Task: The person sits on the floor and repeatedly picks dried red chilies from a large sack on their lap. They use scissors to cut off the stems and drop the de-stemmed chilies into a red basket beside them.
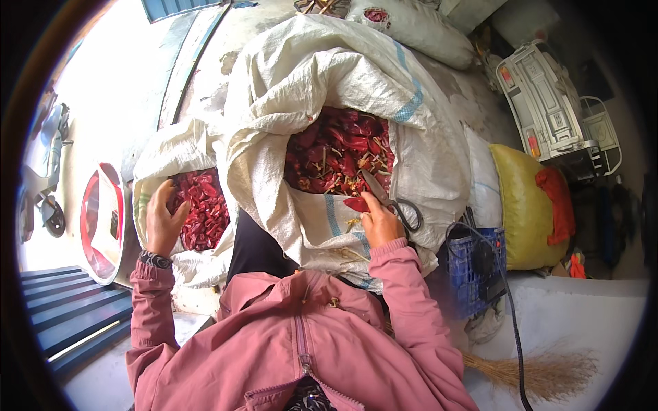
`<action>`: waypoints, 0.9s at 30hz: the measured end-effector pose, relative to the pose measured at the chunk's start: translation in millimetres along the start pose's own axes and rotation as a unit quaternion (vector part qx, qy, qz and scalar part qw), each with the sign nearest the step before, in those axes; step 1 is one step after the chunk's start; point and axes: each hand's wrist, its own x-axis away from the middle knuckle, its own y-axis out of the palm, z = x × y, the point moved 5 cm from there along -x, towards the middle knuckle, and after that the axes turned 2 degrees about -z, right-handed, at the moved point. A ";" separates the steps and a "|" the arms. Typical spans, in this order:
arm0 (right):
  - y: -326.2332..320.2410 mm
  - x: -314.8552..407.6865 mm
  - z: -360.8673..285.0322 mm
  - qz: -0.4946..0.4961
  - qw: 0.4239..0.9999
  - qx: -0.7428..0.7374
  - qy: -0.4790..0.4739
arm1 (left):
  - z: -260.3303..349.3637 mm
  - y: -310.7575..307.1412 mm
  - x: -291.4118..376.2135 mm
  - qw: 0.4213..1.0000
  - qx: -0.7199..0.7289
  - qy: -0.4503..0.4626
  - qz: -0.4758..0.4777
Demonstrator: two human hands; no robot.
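My left hand, fingers spread and holding nothing that shows, is over the left edge of a smaller white woven sack of red dried chili pieces. Dried red chilies, some with stems, fill the mouth of a large white woven sack before me. At its near edge my right hand has a red chili at its fingertips. Dark-handled scissors lie against that hand, blades pointing up and left; how the fingers hold them is partly hidden. Stem bits rest on the sack's folded rim.
A red-rimmed basin stands at the left. To the right are a blue plastic crate with a cable, a full yellow sack and a straw broom. Another stuffed white sack lies beyond, near a parked vehicle.
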 end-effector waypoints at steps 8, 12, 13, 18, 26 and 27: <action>-30.8 7.8 -48.7 0.071 0.976 -0.184 -0.090 | 176.9 77.4 8.1 0.804 0.515 -0.095 -0.279; -41.5 30.3 -92.1 0.078 0.966 -0.171 -0.178 | 217.0 141.4 18.5 0.682 0.556 -0.131 -0.457; -38.2 35.1 -92.9 0.072 0.965 -0.164 -0.191 | 221.3 151.1 21.6 0.644 0.569 -0.158 -0.487; -29.9 41.5 -73.1 -0.021 0.912 -0.410 -0.003 | 221.2 145.0 21.7 0.614 0.640 -0.195 -0.420; -7.1 17.7 -54.9 -0.069 0.867 -0.485 0.091 | 216.3 139.1 31.7 0.640 0.629 -0.189 -0.399; -5.7 17.3 -52.1 -0.068 0.867 -0.483 0.100 | 217.5 138.2 31.6 0.667 0.592 -0.183 -0.413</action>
